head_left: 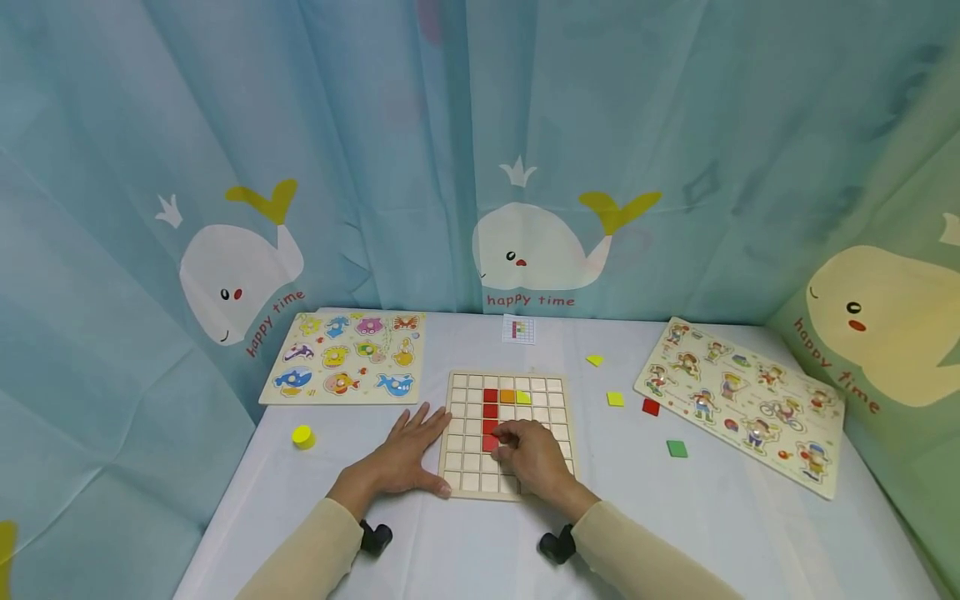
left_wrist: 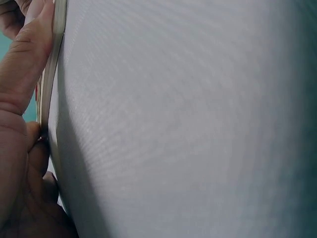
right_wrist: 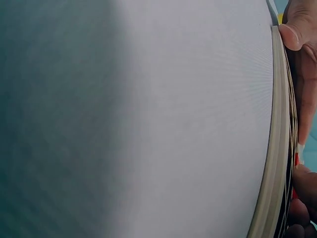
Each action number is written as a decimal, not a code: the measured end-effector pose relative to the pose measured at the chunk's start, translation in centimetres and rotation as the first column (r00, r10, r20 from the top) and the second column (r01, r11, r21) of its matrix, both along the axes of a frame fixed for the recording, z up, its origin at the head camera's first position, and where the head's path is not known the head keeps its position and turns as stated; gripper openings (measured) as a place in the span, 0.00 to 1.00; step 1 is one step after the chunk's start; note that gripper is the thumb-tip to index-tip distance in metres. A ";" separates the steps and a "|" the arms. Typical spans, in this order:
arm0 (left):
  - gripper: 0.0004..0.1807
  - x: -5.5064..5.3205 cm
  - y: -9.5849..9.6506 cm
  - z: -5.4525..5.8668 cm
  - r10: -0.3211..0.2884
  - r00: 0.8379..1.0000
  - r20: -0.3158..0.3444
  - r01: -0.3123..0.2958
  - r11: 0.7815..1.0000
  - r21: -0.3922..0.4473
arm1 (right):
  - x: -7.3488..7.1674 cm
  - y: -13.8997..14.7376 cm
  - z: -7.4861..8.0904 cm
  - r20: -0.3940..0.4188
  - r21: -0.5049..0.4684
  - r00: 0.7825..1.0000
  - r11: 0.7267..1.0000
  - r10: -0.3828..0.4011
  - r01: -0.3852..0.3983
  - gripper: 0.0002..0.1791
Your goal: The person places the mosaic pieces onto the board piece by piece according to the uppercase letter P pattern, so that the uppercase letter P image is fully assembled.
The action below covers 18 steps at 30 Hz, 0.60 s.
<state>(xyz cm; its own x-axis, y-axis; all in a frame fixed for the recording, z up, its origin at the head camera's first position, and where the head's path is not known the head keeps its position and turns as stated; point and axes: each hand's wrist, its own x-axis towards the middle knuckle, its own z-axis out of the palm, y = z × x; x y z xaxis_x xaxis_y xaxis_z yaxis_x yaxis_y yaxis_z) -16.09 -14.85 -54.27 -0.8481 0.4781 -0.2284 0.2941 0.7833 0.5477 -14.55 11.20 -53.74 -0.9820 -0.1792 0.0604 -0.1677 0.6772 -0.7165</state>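
Note:
A wooden grid board (head_left: 467,482) lies on the table. On it, several red square tiles (head_left: 491,396) form a column, with an orange tile (head_left: 507,397) and a yellow tile (head_left: 523,398) to the right of the top one. My right hand (head_left: 534,457) is over the board, its thumb and index finger curled together at a red square tile (head_left: 490,442) low in the column. My left hand (head_left: 405,457) rests at the board's left side, fingers spread, thumb on the lower left corner. In the left wrist view, the thumb (left_wrist: 25,64) lies along the board's edge.
A pattern card (head_left: 519,329) lies behind the board. Loose tiles to the right include a yellow square (head_left: 615,399), yellow triangle (head_left: 595,360), red square (head_left: 651,407) and green square (head_left: 677,449). Picture puzzles stand left (head_left: 281,392) and right (head_left: 817,483); a yellow cylinder (head_left: 303,437) is at left.

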 end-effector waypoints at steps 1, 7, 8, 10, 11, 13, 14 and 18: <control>0.69 0.0 0.0 0.0 0.001 1.000 0.001 -0.001 1.000 0.002 | 0.0 0.0 0.0 0.001 -0.001 1.000 1.000 0.002 -0.002 0.13; 0.68 0.0 0.0 -0.1 -0.003 1.000 -0.002 0.003 1.000 0.002 | -0.1 0.2 0.0 0.021 -0.025 1.000 1.000 -0.012 0.012 0.13; 0.68 0.0 0.0 -0.1 -0.004 1.000 -0.003 0.004 1.000 0.000 | -0.1 0.2 0.0 0.022 -0.032 1.000 0.999 -0.013 0.014 0.13; 0.68 0.0 0.0 -0.1 -0.004 1.000 -0.003 0.004 1.000 -0.005 | -0.2 0.3 0.1 0.034 -0.055 0.999 0.998 -0.014 0.016 0.13; 0.68 0.0 0.0 -0.1 -0.003 1.000 -0.002 0.003 1.000 -0.004 | -0.2 0.4 0.1 0.039 -0.065 0.999 0.998 -0.013 0.015 0.13; 0.68 0.0 0.0 -0.1 -0.001 1.000 0.000 0.001 1.000 -0.006 | -0.4 0.5 0.2 0.052 -0.088 0.999 0.996 -0.015 0.019 0.13; 0.69 0.0 0.0 -0.1 -0.001 1.000 0.001 0.001 1.000 -0.006 | -0.4 0.7 0.2 0.060 -0.103 0.998 0.994 -0.015 0.021 0.13; 0.69 0.0 0.0 0.0 0.000 1.000 0.003 0.000 1.000 -0.004 | -0.6 1.3 0.6 0.087 -0.143 0.996 0.989 -0.027 0.039 0.13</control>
<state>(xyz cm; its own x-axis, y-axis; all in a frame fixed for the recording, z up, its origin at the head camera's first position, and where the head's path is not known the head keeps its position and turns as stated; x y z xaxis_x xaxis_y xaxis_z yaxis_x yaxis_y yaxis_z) -16.05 -14.83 -54.30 -0.8474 0.4774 -0.2325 0.2929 0.7854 0.5453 -15.19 12.47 -53.13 -0.9899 -0.1420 -0.0004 -0.0813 0.5694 -0.8180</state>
